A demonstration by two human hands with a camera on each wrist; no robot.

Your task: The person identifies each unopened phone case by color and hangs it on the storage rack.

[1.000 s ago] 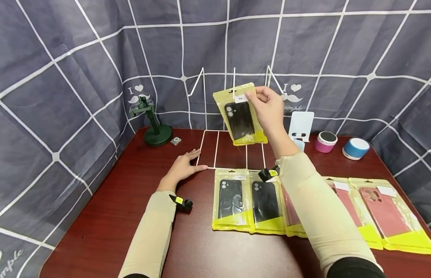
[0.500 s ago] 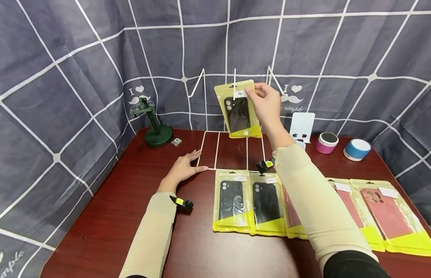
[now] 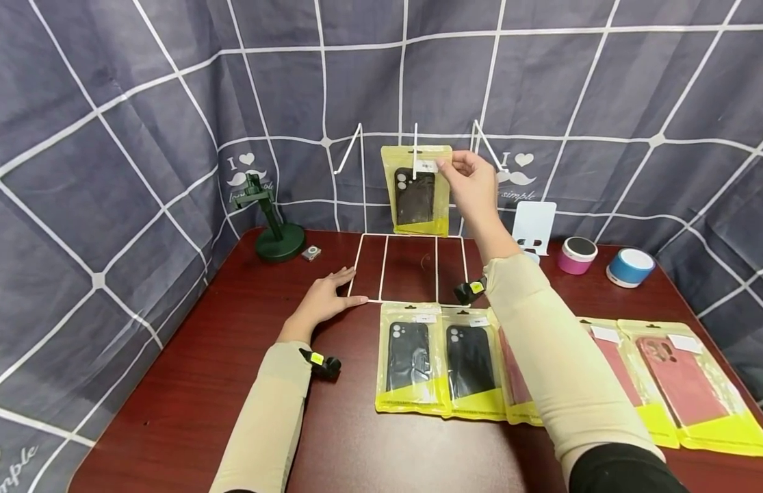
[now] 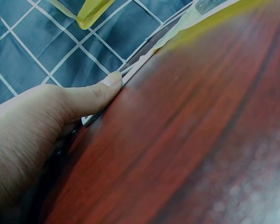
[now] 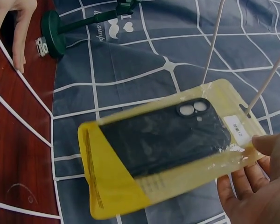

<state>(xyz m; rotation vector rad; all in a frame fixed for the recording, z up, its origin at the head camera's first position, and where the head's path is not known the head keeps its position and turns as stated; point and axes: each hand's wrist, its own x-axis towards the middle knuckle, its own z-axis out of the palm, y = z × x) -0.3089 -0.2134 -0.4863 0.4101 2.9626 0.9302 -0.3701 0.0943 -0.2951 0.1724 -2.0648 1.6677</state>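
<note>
One packet up, rest flat. Pinched the packaged black case [image 3: 416,190] at its top right corner with the right hand [image 3: 473,185], thumb and fingertips clamped on the labelled edge. Held it upright against the middle prong [image 3: 415,140] of the white wire rack [image 3: 381,263], above the rack base and clear of the table [image 3: 202,383]. Couldn't tell whether the prong tip had entered the hang hole: right wrist view put the wire just beside the slot, contact unclear. Planted the left hand [image 3: 326,301] flat on the table, fingers straight, thumb tip against the rack's front left corner, gripping nothing. Hands well apart. Read that as bracing the frame. Judged the step in hand as threading the packet onto the prong, not yet seated. For the next move, would need the hole lined up with the prong tip, the packet slid back along the wire, and the pinch released only once the wire carried the weight. Would also want the brace on the base held, given the light frame. Left the other black cases [image 3: 410,356] and the pink cases [image 3: 679,376] in a row at the near edge, partly under the right forearm.
</note>
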